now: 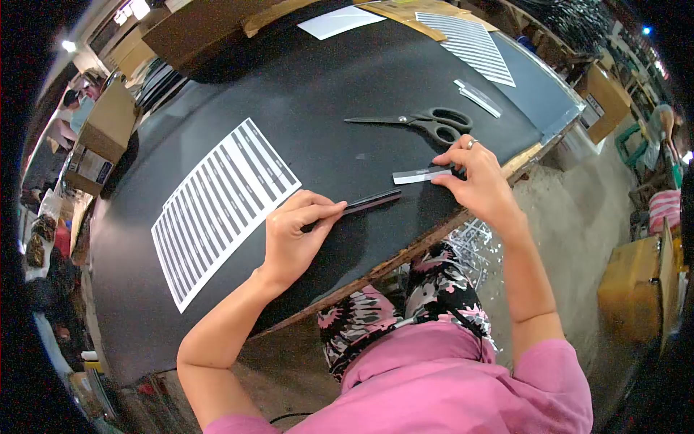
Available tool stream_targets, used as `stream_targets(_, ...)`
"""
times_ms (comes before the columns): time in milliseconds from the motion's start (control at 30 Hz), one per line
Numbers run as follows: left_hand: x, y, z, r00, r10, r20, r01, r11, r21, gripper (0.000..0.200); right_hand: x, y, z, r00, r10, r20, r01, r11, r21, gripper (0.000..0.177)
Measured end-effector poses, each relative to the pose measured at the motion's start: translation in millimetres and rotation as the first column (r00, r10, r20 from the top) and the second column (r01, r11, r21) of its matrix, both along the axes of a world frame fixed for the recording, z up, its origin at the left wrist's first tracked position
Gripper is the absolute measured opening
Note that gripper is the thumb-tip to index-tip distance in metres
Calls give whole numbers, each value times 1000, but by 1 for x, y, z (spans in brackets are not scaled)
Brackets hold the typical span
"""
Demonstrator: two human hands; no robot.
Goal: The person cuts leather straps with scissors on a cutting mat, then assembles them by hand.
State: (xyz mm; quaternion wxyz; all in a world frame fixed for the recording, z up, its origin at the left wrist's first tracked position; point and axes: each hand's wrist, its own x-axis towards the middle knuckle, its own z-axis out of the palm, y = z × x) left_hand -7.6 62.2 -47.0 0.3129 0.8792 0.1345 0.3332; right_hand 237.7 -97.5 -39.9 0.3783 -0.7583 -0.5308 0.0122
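Note:
My left hand pinches one end of a thin dark strip, which points right above the black tabletop. Between the thumb and fingers of my right hand is a short paper strip, grey along one side and white along the other. The two strips lie close together but apart. Beyond my right hand rests a pair of black-handled scissors, blades pointing left. A striped black-and-white paper sheet lies to the left of my left hand. Small printing on it is too fine to read.
Cut paper strips lie past the scissors. Another striped sheet and a white sheet are at the far side. The table's worn wooden edge runs before me. Paper scraps litter the area below. Cardboard boxes stand around.

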Motion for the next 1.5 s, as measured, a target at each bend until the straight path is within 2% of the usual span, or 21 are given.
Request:
stream_targets(133,1,-2,2,1000,1,-22,-2,1000,-25,20,-4,0,9,1000,-21,-7,20,999,-44,19)
stream_targets(233,2,1,-2,1000,-15,12,15,1000,-13,20,-7,2,14,994,-26,-104,21,999,-47,16)
stream_targets(367,0,2,0,999,23,-37,-24,1000,-16,20,-20,6,17,935,133,-330,-25,950,312,16)
stream_targets(433,1,1,2,999,22,-40,-20,999,37,20,-25,9,13,951,274,-143,-207,909,363,17)
stream_targets(467,1,2,1,999,17,-39,-16,1000,23,21,-33,9,9,946,285,-157,-216,911,350,17)
stream_targets(533,1,2,1,998,17,-62,-16,1000,18,22,-52,13,4,941,330,-78,-297,913,279,16)
stream_targets(567,1,2,2,997,6,-74,-4,1000,26,23,-58,16,1,938,335,-87,-301,913,274,16)
stream_targets(633,1,2,1,998,8,-65,-6,999,39,25,-66,21,-5,956,288,55,-291,917,271,14)
stream_targets(700,1,3,-1,999,-16,-43,17,999,30,26,-70,25,-7,961,275,25,-270,917,293,14)
stream_targets(767,0,3,-2,999,-18,-48,19,1000,18,27,-72,28,-3,978,180,109,-204,941,271,15)
stream_targets(1500,0,6,-5,999,-31,-22,32,999,44,29,-75,37,-12,981,177,81,-193,940,283,15)
